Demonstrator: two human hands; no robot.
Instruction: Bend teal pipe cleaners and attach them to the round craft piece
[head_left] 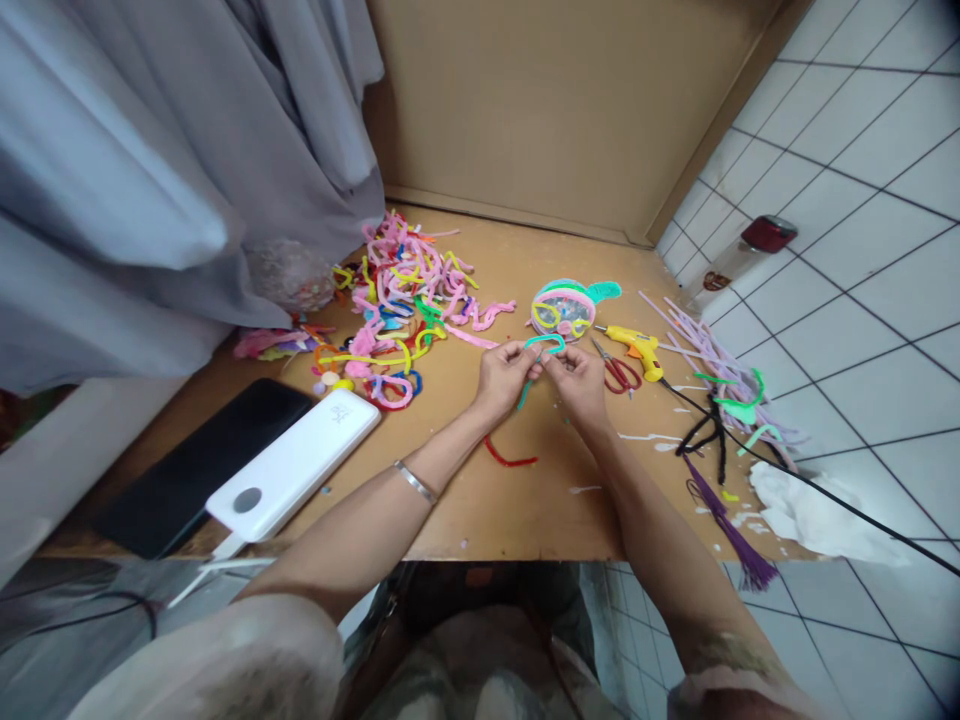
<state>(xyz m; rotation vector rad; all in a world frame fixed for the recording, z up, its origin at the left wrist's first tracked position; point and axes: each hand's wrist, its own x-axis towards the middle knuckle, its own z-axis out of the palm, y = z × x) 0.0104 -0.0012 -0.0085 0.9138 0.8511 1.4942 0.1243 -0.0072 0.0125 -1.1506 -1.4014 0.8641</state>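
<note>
A bent teal pipe cleaner is pinched between my two hands near the middle of the table, with one end hanging below the fingers. My left hand grips its left part, and my right hand closes on its right part. Just beyond the fingers sits a round object wrapped in pink, green and blue, with yellow loops on its front and a teal piece sticking out at the right. Red-handled scissors lie right of my right hand. A bent red pipe cleaner rests below my hands.
A yellow glue gun with a black cable lies at the right, beside lilac pipe cleaners and a purple tassel. Colourful pipe cleaners are heaped at the back left. A white power bank overlaps a black phone-like slab.
</note>
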